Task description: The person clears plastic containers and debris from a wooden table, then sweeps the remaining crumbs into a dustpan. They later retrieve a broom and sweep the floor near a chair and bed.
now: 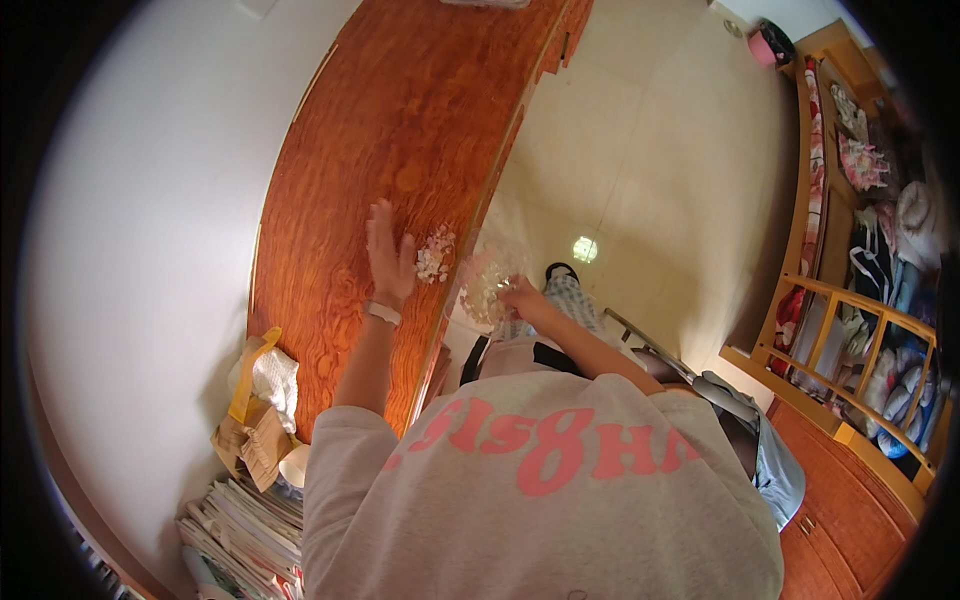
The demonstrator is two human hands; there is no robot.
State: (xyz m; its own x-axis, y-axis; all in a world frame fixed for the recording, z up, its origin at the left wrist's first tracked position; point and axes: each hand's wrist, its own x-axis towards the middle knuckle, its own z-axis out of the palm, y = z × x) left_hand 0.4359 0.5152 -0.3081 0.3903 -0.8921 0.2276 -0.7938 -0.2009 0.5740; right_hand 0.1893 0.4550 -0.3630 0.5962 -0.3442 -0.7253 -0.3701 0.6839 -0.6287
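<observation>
My left hand (pixel 390 259) is flat or nearly so at the wooden desktop (pixel 405 150), fingers pointing away from me and nothing held in it. Just right of its thumb lies a small heap of pale, whitish and pinkish bits (pixel 435 256), close to the desk's front edge. Beyond that edge, my right hand (pixel 521 296) grips the rim of a clear plastic container (pixel 491 281) that has more pale bits in it. The container is beside the heap, over my lap. Whether my left palm touches the wood I cannot tell.
A stack of papers (pixel 240 532) and a cardboard piece with white cloth (pixel 274 382) stand at the lower left by the wall. A wooden bed frame (pixel 847 300) with clothes is on the right. A metal chair arm (pixel 652 345) is close to my right elbow.
</observation>
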